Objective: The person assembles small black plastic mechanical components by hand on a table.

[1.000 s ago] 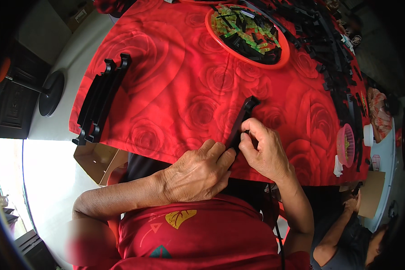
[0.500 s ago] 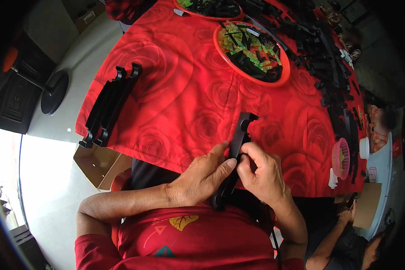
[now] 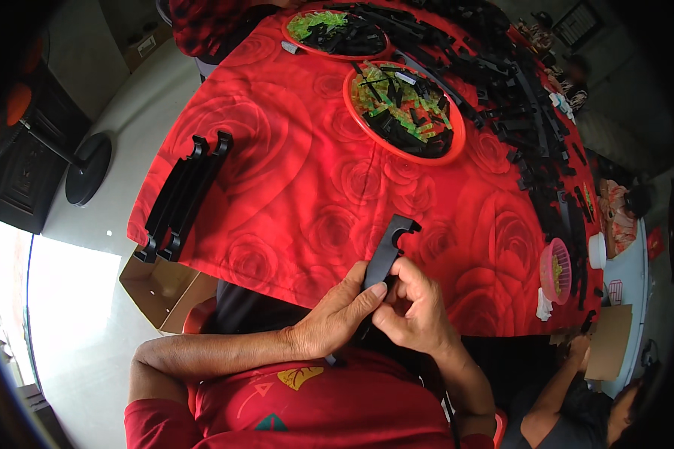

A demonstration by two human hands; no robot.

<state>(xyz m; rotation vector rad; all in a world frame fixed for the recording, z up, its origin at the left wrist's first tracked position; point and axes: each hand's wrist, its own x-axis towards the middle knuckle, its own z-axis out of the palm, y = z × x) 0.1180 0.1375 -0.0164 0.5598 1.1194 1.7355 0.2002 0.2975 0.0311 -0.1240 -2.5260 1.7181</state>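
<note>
My left hand [image 3: 338, 310] is wrapped round a long black plastic bracket [image 3: 383, 258], thumb on its upper face. The bracket's hooked end points away from me over the table edge, and its near end reaches down towards my lap, partly hidden by my hands. My right hand [image 3: 416, 310] is closed against the bracket's right side, with thumb and fingertips curled together. Whatever those fingertips pinch is too small or too covered to make out. Two similar black brackets [image 3: 186, 196] lie side by side on the table to my left.
On the red rose-patterned tablecloth [image 3: 277, 217] stand two orange-rimmed basins [image 3: 457, 142] of yellow-green and black pieces. Black parts [image 3: 528, 112] are heaped at the far right, near a pink basket [image 3: 545, 277]. A cardboard box [image 3: 153, 292] sits below the left edge. Other people sit around the table.
The bracket has come nearer to my body and tilts more, with both hands moving along with it. The whole view has shifted slightly, so the table's far side shows more.
</note>
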